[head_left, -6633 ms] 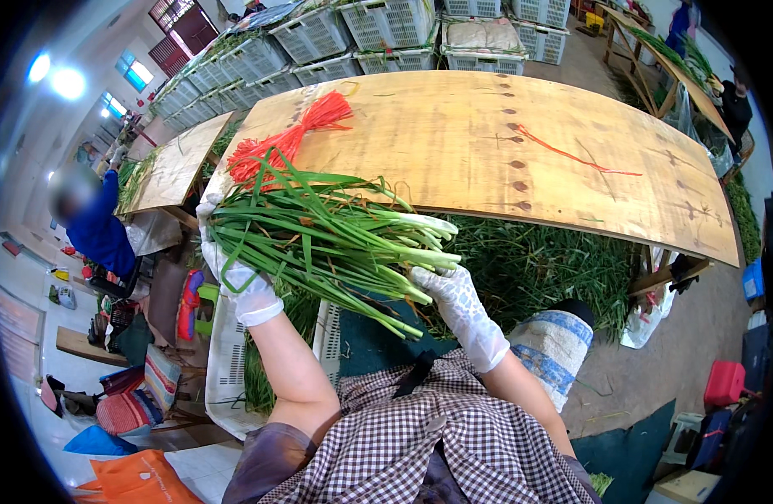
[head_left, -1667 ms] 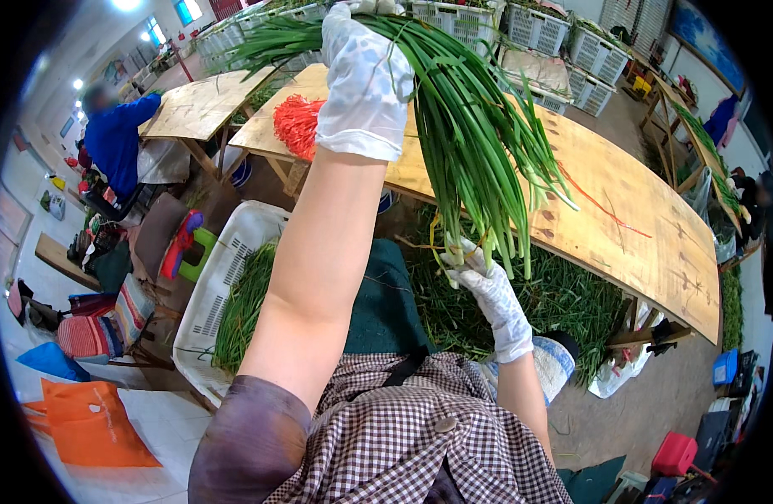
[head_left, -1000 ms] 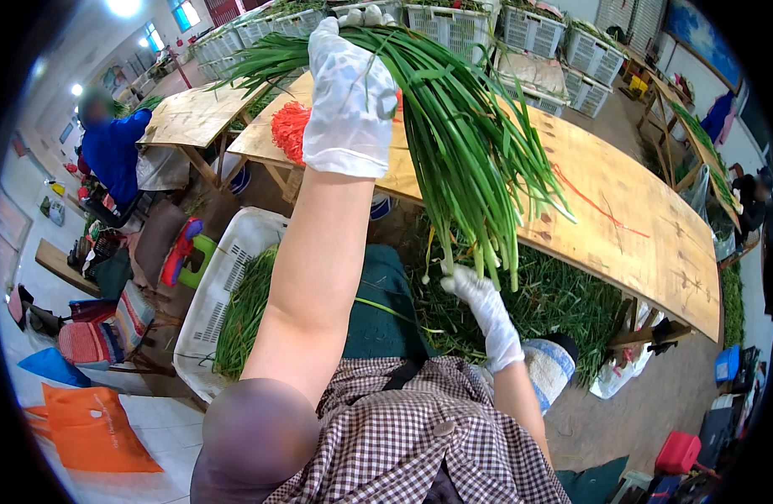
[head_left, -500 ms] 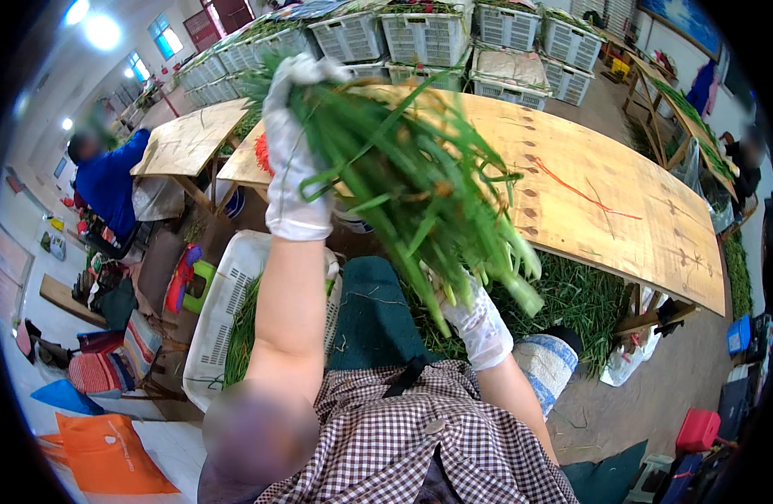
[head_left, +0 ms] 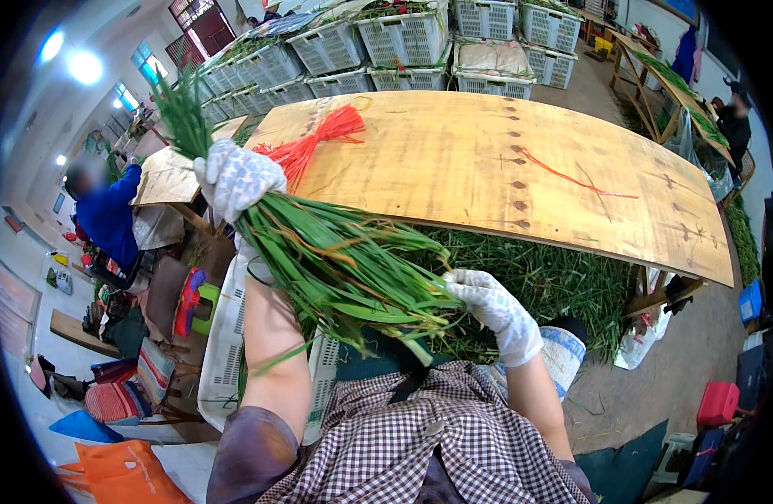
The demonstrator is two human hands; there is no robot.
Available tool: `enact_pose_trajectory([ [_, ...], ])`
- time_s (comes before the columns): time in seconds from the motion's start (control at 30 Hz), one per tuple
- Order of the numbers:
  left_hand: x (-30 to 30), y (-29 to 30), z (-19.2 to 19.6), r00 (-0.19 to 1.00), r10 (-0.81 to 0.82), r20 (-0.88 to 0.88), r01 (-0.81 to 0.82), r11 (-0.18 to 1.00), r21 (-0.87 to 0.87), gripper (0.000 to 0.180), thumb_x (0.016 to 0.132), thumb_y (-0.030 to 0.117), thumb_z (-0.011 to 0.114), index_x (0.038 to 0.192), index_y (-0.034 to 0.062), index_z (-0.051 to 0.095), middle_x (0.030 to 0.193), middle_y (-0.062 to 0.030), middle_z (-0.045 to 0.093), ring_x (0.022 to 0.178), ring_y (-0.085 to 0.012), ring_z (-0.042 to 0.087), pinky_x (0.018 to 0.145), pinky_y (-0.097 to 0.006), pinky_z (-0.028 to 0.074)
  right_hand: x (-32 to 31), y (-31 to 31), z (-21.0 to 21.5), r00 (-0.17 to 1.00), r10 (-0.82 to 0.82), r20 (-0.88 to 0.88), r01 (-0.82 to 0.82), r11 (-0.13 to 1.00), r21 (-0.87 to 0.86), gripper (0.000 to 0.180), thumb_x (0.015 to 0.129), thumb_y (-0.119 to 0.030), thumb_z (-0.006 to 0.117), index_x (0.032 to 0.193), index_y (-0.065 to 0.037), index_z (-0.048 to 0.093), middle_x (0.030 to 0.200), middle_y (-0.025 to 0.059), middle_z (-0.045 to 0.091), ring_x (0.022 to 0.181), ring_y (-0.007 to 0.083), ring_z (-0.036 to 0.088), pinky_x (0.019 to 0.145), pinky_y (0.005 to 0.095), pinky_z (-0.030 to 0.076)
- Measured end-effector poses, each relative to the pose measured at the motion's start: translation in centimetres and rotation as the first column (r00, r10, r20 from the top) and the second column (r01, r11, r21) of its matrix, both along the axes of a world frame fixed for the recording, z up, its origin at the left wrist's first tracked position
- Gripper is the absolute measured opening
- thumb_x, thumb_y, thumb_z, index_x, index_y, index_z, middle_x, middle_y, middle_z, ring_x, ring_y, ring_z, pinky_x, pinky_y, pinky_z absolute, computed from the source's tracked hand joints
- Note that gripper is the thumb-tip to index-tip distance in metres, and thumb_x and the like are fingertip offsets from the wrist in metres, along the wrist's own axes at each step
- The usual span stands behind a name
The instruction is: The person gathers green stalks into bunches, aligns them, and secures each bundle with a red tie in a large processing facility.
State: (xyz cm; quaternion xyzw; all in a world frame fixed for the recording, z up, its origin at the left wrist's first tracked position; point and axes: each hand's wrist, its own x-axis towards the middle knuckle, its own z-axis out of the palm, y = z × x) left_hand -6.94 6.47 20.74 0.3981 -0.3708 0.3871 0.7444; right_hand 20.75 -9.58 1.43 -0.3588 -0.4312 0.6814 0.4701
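My left hand [head_left: 239,181], in a patterned white glove, is closed round a bunch of long green leafy stalks [head_left: 344,260]. The leaf tips [head_left: 181,118] stick out above that hand, and the pale stem ends point down to the right. Some leaves in the bunch are yellowed or brown. At the stem ends my right hand [head_left: 496,311], gloved the same way, pinches a thin leaf between thumb and fingers. The bunch is held over my lap, in front of the wooden table [head_left: 454,168].
Red plastic strips [head_left: 319,143] lie bundled on the table, with one loose red strip [head_left: 563,172] farther right. Greens [head_left: 538,286] are heaped under the table. A white crate [head_left: 223,344] stands at my left. Stacked crates [head_left: 403,42] line the back. A person in blue [head_left: 109,210] works at left.
The bunch has swung down and left from over the table and lies more level. My left hand has moved lower and left; my right hand has shifted slightly right, at the stem ends.
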Motion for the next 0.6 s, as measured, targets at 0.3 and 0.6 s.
enact_pose_trajectory([
  [0.3, -4.9, 0.6, 0.3, 0.988, 0.106, 0.112, -0.096, 0.991, -0.096, 0.026, 0.094, 0.02, 0.06, 0.072, 0.0144, 0.048, 0.049, 0.0067, 0.05, 0.04, -0.0046, 0.047, 0.049, -0.019, 0.047, 8.0, -0.7, -7.5, 0.35, -0.406, 0.844, 0.315, 0.9, 0.302, 0.044, 0.079, -0.023, 0.073, 0.12, -0.008, 0.066, 0.109, 0.0146, 0.069, 0.097, 0.0303, 0.068, 0.087, 0.0331, 0.053],
  [0.6, -4.5, 0.3, -1.7, 0.983, 0.141, 0.115, -0.121, 0.979, -0.165, 0.025, 0.094, 0.018, 0.06, 0.073, 0.0121, 0.049, 0.049, 0.0048, 0.049, 0.039, -0.0054, 0.046, 0.048, -0.02, 0.048, -2.4, 1.1, 7.6, 0.56, -0.698, 0.446, 0.13, 0.605, 0.785, 0.056, 0.085, -0.011, 0.066, 0.139, -0.013, 0.049, 0.131, 0.0172, 0.054, 0.12, 0.0344, 0.053, 0.101, 0.0398, 0.043],
])
